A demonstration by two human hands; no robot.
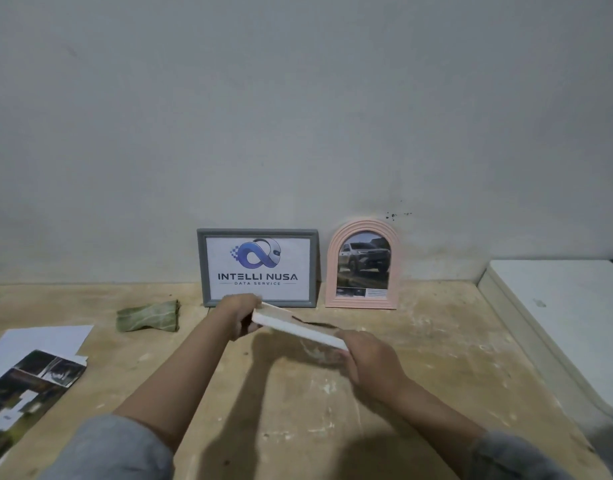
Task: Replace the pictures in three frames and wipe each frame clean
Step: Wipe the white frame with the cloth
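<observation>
From the head camera, both hands held a white picture frame (298,329) above the wooden table (436,341), nearly flat and seen edge-on. Its long axis ran diagonally, from far-left to near-right. The left hand (241,315) was closed around the far-left end, the right hand (371,360) around the near-right end, fingers curled underneath. Which face was up could not be told.

Behind it, against the wall, stood a grey frame (258,268) with a logo print and, just to its right, a pink arched frame (363,265) showing a car. The held frame lay just in front of these two, so setting it upright would likely mean a short forward reach, with the left hand nearer the grey frame.

A folded green cloth (148,316) lay to the left, nearer the left hand. Loose printed pictures (31,386) sat well apart, at the table's left edge.
</observation>
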